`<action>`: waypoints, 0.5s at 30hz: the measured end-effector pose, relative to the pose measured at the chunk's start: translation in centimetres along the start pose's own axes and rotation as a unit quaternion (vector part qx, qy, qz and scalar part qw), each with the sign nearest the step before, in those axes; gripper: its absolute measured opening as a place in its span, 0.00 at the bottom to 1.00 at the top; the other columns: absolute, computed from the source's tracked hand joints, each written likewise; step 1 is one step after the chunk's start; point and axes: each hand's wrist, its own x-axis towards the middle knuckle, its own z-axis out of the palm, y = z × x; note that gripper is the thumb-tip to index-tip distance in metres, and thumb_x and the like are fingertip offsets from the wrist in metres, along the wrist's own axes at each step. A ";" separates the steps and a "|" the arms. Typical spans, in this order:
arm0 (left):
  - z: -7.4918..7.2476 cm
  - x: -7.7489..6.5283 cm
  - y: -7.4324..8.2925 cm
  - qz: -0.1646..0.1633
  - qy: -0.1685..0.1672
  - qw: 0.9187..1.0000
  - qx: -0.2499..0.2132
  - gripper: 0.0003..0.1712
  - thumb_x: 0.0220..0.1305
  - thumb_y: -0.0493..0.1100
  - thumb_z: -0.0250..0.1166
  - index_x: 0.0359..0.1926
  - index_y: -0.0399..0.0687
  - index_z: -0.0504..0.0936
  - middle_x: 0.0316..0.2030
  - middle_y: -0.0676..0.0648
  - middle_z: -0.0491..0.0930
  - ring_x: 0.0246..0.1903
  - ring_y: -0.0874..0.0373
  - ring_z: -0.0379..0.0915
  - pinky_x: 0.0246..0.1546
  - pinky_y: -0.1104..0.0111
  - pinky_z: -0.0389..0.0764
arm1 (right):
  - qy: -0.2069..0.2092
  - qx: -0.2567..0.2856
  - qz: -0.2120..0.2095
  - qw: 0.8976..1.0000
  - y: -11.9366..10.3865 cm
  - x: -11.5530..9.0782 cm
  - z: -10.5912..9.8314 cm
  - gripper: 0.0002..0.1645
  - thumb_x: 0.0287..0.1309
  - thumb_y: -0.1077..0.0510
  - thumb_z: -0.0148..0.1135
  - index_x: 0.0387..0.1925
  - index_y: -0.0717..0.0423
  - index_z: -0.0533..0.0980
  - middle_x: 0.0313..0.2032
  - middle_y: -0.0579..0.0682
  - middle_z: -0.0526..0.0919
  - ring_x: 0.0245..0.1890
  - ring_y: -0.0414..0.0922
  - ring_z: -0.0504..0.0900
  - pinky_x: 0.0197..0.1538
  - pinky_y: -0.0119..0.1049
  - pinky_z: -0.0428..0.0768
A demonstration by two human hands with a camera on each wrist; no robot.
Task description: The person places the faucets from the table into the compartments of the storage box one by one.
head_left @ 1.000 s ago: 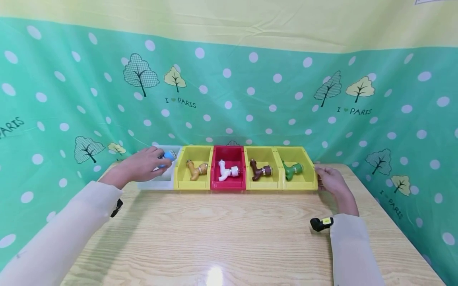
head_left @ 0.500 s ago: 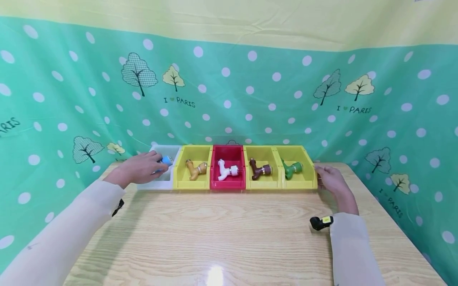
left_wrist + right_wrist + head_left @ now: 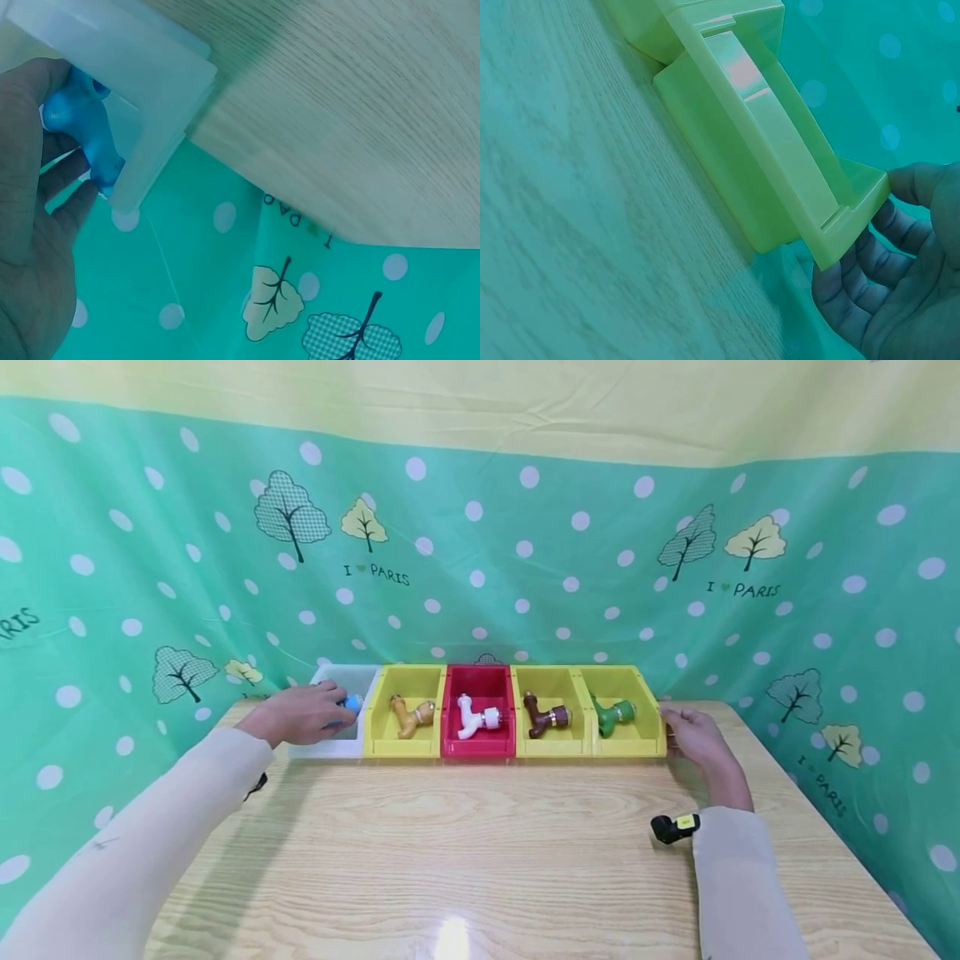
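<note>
My left hand (image 3: pixel 303 713) reaches into the white bin (image 3: pixel 324 749) at the left end of a row. Thumb and fingers hold a blue tap (image 3: pixel 86 124) there; its knob end peeks out past the fingers in the head view, while the palm side covers the rest. At the opposite end, my right hand (image 3: pixel 697 739) grips the outer side of the last yellow bin (image 3: pixel 630 749), thumb at its rim and fingers curled beneath in the right wrist view. Inside that bin lies a green tap (image 3: pixel 615 716).
Between the end bins stand a yellow bin with an orange-yellow tap (image 3: pixel 411 718), a red bin with a white tap (image 3: pixel 478 718) and another yellow bin with a brown tap (image 3: pixel 546 718). The wooden table (image 3: pixel 465 843) meets a green dotted curtain (image 3: pixel 480 552) behind the row.
My left hand has lowered the blue tap into the white bin, moving slightly left and down. The right hand stays at the yellow bin's side.
</note>
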 end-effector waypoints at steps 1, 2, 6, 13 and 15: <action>0.1 0.1 -0.1 -0.001 -0.006 1.000 0.000 0.05 0.70 0.45 0.66 0.38 0.61 0.77 0.33 0.52 0.70 0.34 0.54 0.64 0.34 0.62 0.73 | 0.001 0.000 0.000 1.000 0.0 0.0 0.0 0.33 0.80 0.41 0.41 0.62 0.68 0.69 0.51 0.59 0.76 0.42 0.44 0.80 0.42 0.35 0.85; 0.2 0.2 -0.1 -0.003 -0.012 1.000 -0.001 0.05 0.71 0.46 0.66 0.38 0.62 0.78 0.33 0.52 0.71 0.34 0.54 0.64 0.34 0.62 0.73 | 0.000 0.001 -0.001 1.000 0.0 0.0 0.1 0.34 0.80 0.41 0.41 0.63 0.68 0.69 0.51 0.59 0.76 0.42 0.44 0.80 0.42 0.35 0.85; 0.5 0.5 -0.2 -0.007 -0.034 0.999 -0.011 0.02 0.73 0.48 0.64 0.40 0.63 0.80 0.35 0.52 0.73 0.36 0.54 0.65 0.36 0.61 0.74 | -0.003 0.002 -0.003 1.000 0.1 0.0 0.1 0.35 0.80 0.41 0.41 0.65 0.69 0.68 0.53 0.61 0.76 0.44 0.46 0.80 0.43 0.34 0.85; 0.8 1.2 -0.3 -0.028 -0.082 0.996 -0.020 0.03 0.72 0.49 0.66 0.44 0.67 0.83 0.36 0.54 0.71 0.38 0.54 0.64 0.38 0.62 0.74 | -0.008 0.004 -0.003 1.000 0.1 0.0 0.0 0.36 0.80 0.40 0.41 0.65 0.69 0.67 0.52 0.61 0.76 0.45 0.47 0.79 0.43 0.35 0.85; 0.9 1.5 -0.3 -0.035 -0.090 0.995 -0.023 0.04 0.72 0.49 0.65 0.44 0.67 0.83 0.36 0.54 0.71 0.38 0.54 0.64 0.39 0.62 0.74 | -0.006 0.004 0.000 1.000 0.1 0.0 -0.1 0.35 0.80 0.40 0.41 0.65 0.68 0.67 0.53 0.61 0.75 0.46 0.48 0.79 0.44 0.35 0.85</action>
